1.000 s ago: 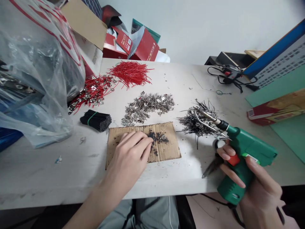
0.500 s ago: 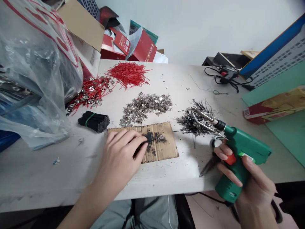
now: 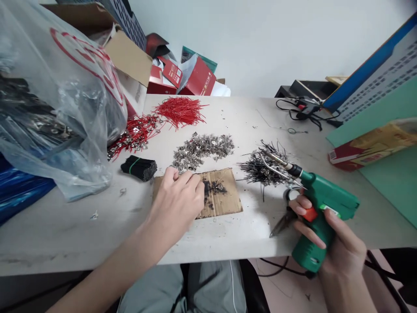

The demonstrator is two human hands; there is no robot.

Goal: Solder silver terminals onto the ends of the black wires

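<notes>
My left hand (image 3: 180,195) is over the left part of a scorched cardboard piece (image 3: 228,208), its fingers curled and pressed together. From its fingertips a short black wire (image 3: 211,188) runs right toward a small metal terminal (image 3: 220,188) on the burnt patch. My right hand (image 3: 339,239) grips a green soldering gun (image 3: 329,198), with fingers around the handle by the orange trigger. The gun's metal tip and thin feed tube point up and left, in front of a heap of black wires with metal terminals (image 3: 257,167).
Loose metal terminals (image 3: 203,150) lie behind the cardboard. A banded black wire bundle (image 3: 139,168), red wires (image 3: 180,112) and red wires with terminals (image 3: 140,130) lie left. Pliers (image 3: 280,224) rest below the gun. A plastic bag (image 3: 94,117) stands left; a corded device (image 3: 308,106) lies back right.
The view has shifted slightly. My left hand's fingers have drawn in closer together above the cardboard. My right hand still holds the soldering gun in nearly the same place.
</notes>
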